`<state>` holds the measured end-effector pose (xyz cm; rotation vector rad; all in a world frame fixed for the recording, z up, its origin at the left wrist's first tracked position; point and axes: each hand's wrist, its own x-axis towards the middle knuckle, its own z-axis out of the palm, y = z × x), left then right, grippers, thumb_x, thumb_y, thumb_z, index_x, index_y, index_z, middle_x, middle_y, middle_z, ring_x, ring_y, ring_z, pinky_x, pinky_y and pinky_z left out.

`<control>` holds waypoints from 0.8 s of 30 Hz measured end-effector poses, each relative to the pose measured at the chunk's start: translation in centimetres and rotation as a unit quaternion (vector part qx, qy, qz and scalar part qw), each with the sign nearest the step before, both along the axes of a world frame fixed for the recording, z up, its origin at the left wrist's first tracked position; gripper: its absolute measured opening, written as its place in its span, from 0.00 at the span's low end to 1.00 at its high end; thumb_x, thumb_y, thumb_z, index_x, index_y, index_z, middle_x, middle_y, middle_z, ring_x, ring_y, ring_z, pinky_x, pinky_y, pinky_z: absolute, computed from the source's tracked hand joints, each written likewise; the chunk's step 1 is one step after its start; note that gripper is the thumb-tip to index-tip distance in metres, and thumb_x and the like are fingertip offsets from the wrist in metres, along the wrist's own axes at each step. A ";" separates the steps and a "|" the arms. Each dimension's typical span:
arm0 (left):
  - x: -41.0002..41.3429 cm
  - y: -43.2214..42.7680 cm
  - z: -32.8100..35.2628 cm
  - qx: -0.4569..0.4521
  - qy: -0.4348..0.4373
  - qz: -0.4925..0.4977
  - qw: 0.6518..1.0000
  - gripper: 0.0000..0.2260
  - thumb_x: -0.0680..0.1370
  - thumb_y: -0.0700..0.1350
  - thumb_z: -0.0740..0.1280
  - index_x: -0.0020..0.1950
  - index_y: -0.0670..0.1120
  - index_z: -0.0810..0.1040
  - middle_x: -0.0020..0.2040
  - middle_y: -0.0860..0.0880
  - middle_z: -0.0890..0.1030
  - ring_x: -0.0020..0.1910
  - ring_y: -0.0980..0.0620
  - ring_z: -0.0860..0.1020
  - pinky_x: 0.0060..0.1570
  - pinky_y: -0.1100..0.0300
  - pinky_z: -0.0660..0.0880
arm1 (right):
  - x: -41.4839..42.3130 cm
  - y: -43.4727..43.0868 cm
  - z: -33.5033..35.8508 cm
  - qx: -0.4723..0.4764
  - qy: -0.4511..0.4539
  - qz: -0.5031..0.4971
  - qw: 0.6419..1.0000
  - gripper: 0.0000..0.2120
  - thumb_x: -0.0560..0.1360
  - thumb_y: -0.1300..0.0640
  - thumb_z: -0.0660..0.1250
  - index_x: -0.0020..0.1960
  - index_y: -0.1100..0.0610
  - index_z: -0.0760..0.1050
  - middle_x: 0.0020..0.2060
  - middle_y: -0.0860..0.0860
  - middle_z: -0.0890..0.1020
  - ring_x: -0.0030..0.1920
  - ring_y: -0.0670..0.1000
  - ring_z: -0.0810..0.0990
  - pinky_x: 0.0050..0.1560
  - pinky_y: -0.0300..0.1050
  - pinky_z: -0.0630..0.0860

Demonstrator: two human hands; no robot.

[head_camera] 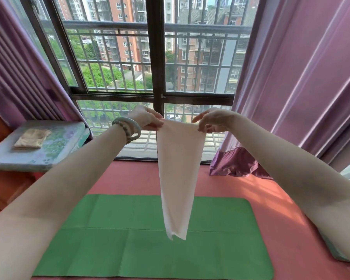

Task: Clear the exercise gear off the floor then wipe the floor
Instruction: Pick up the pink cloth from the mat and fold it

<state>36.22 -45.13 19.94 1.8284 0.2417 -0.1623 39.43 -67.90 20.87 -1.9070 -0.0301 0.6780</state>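
1. I am watching both bare arms reaching toward the far window [156,57]. The left hand [148,118] is pinching the top left corner of a white cloth [178,174], with thumb and curled fingers closing on its edge.
2. The right hand [212,120] is gripping the top right corner between thumb and forefinger. Its other fingers are curling loosely underneath, and the exact contact is too blurred for me to make out.
3. The cloth is hanging in the air between the two hands and narrowing as it drops. Its lower end is dangling in front of the green mat [119,249], and I cannot tell whether it is touching.
4. The mat is lying flat on the pinkish-red floor [261,209] near me and showing fold creases. The left forearm is hiding its near left corner, and the cloth is covering a strip of its middle.
5. A pale bangle [136,128] and a beaded bracelet [123,129] are sitting on the left wrist.
6. At the far left a flowered cushion [55,150] is resting on a wooden cabinet [8,188], which the picture's edge is cutting off. A folded beige cloth [31,138] is lying on the cushion.
7. Purple curtains are hanging on the left [14,77] and right [301,77] of the window, and the right one's hem [236,164] is pooling on the floor.
8. A pale teal thing [331,251] is peeking out beneath the right forearm at the near right. It is mostly hidden, so I cannot tell what it is.
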 end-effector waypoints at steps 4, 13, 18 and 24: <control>-0.1 -0.2 -0.4 0.025 -0.027 0.024 0.999 0.10 0.68 0.31 0.73 0.47 0.40 0.80 0.47 0.39 0.82 0.44 0.45 0.83 0.41 0.58 0.81 | 0.0 0.2 0.0 0.005 -0.011 -0.007 1.000 0.14 0.69 0.76 0.62 0.47 0.61 0.76 0.45 0.55 0.75 0.43 0.51 0.76 0.39 0.38 0.78; 0.1 -0.5 -1.4 0.071 -0.073 0.045 0.994 0.07 0.69 0.32 0.74 0.41 0.42 0.80 0.43 0.40 0.82 0.40 0.45 0.83 0.43 0.56 0.81 | 0.4 0.2 -0.3 -0.030 -0.087 -0.029 0.995 0.13 0.67 0.76 0.65 0.49 0.66 0.78 0.42 0.55 0.78 0.43 0.51 0.77 0.41 0.38 0.77; 0.5 -0.4 -1.6 0.100 -0.080 0.034 0.991 0.06 0.69 0.32 0.73 0.40 0.42 0.81 0.40 0.41 0.82 0.39 0.45 0.83 0.44 0.55 0.81 | 0.8 0.1 -0.9 -0.054 -0.125 -0.030 0.990 0.09 0.66 0.77 0.66 0.39 0.65 0.78 0.36 0.57 0.78 0.40 0.53 0.77 0.48 0.44 0.78; 1.6 -0.5 -2.1 0.148 -0.091 0.001 0.985 0.05 0.71 0.35 0.72 0.46 0.37 0.82 0.37 0.42 0.81 0.35 0.49 0.81 0.42 0.58 0.81 | 1.4 0.2 -1.4 -0.116 -0.160 -0.035 0.980 0.13 0.65 0.76 0.65 0.49 0.71 0.79 0.35 0.56 0.79 0.40 0.53 0.78 0.47 0.43 0.79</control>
